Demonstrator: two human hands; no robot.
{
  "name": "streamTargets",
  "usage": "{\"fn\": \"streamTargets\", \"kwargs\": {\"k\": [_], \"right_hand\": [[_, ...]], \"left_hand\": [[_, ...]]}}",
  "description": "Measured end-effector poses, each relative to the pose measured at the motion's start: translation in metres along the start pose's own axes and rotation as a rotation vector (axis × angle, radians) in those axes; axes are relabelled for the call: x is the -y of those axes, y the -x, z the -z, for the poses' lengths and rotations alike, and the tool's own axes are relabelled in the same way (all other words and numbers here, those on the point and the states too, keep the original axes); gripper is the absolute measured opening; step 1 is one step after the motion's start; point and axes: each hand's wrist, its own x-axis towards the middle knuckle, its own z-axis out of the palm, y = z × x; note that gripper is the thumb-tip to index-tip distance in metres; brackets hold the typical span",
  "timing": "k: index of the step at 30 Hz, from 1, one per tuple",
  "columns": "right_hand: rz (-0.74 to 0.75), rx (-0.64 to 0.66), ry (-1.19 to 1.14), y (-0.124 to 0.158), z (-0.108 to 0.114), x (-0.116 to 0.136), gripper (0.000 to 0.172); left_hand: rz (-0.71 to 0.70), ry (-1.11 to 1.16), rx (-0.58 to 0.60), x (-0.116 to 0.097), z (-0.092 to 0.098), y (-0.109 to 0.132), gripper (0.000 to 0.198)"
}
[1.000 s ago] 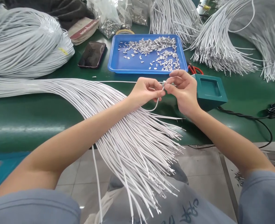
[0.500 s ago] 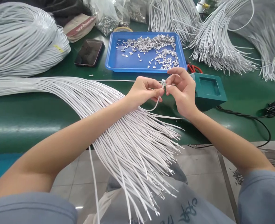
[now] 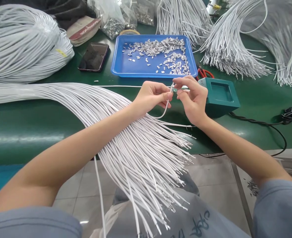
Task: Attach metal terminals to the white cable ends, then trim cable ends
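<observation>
My left hand (image 3: 158, 94) is closed in a pinch on one white cable (image 3: 166, 107), a little below its upturned end. My right hand (image 3: 190, 96) is curled close beside that end, thumb and forefinger bent toward it. What lies between those fingers is too small to make out. Under my left forearm fans a thick bundle of white cables (image 3: 136, 145), their tips spilling past the table edge toward my lap. A teal block (image 3: 221, 96) with a recessed top stands just right of my right hand.
Behind my hands lies a blue tray (image 3: 133, 68) scattered with small metal clips (image 3: 163, 46). A phone (image 3: 94, 57) rests to its left, near a big cable coil (image 3: 24, 43). More cable bundles (image 3: 235, 43) occupy the back right. A black cord (image 3: 257, 121) crosses the right side.
My right hand's raised forefinger has come down and curled in beside the cable end. My left hand keeps its pinch in nearly the same place.
</observation>
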Motion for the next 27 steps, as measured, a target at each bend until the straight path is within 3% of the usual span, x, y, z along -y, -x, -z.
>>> {"fn": "streamTargets", "kwargs": {"k": [10,19,27], "right_hand": [[-0.004,-0.060,0.000,-0.0006,0.0010,-0.0062,0.022],[-0.058,0.027,-0.010,-0.0028,-0.0006,-0.0027,0.021],[-0.105,0.079,-0.030,-0.0051,-0.0003,-0.0003,0.030]], "left_hand": [[0.009,-0.016,-0.041,-0.0025,-0.0015,0.0003,0.035],[-0.008,-0.004,-0.020,-0.0026,-0.0011,-0.0001,0.044],[-0.041,-0.035,0.001,-0.0019,-0.0018,-0.0007,0.035]]}}
